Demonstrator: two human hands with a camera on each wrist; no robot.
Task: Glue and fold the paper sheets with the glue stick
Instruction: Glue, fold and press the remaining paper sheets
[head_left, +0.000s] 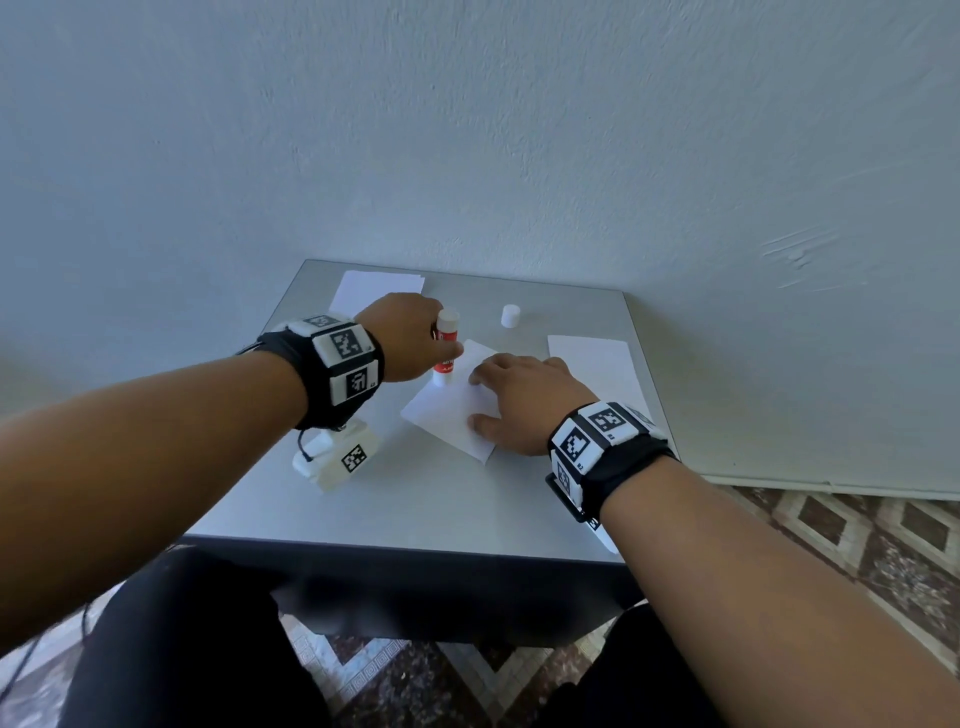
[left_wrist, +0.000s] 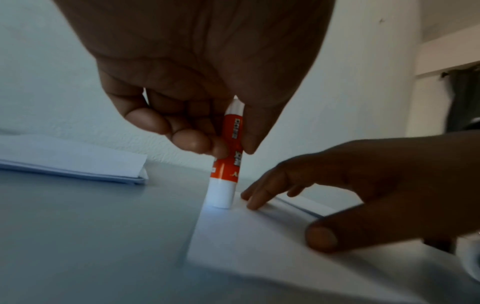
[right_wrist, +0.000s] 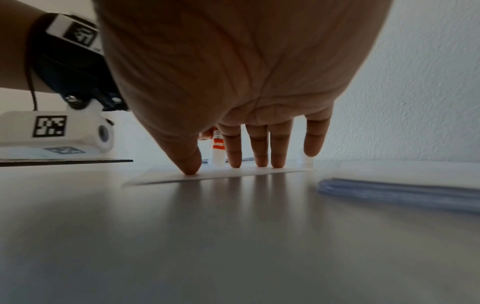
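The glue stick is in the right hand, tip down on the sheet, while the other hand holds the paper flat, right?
Not quite: the left hand grips the glue stick; the right hand flattens the sheet, per the head view.

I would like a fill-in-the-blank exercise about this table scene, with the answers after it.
1. The glue stick is held by the ____ hand.
2. The right hand presses flat on a sheet of ____.
3. The white cap stands on the ____, apart from the stick.

Answers: left; paper; table
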